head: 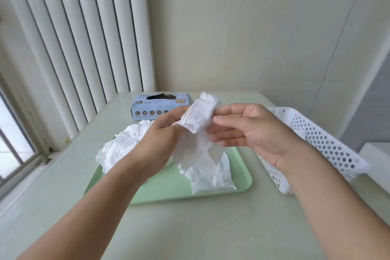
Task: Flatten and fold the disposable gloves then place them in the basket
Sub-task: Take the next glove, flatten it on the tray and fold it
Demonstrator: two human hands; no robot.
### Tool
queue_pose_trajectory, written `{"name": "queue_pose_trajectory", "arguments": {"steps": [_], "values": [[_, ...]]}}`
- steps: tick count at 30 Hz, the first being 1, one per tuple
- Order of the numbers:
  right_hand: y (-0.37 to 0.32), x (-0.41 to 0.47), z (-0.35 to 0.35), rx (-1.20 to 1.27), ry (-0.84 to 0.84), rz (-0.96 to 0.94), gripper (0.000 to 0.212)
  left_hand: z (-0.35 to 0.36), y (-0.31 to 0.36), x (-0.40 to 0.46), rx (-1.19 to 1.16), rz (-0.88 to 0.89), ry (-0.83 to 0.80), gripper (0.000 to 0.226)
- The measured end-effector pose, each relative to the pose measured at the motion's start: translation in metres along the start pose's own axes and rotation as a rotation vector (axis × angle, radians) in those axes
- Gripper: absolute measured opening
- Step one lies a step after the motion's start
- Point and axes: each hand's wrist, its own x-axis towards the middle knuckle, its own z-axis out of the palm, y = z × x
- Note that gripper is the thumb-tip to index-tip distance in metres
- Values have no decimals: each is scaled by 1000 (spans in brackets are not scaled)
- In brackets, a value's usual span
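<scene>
Holding a crumpled white glove [199, 116] above the green tray [168, 188], the left hand [162, 133] pinches it with curled fingers; the right hand [249, 131] touches it, fingers straight. More gloves [124, 145] heap on the tray. A blue glove box [160, 104] sits behind, a white basket [316, 143] right, on the pale counter [190, 228] beside window blinds [73, 38].

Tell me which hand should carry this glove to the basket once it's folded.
Probably the right hand: the white basket sits right beside it, while the left hand grips the crumpled glove over the green tray, farther from the basket.
</scene>
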Motion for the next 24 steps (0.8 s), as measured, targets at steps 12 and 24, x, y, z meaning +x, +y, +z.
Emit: {"name": "queue_pose_trajectory", "arguments": {"steps": [12,24], "values": [[7,13,-14,272,-33,-32,34,4,18,-2,-130,-145,-81,29],[-14,10,-30,92,-135,-61,34,11,46,4,277,209,40,22]]}}
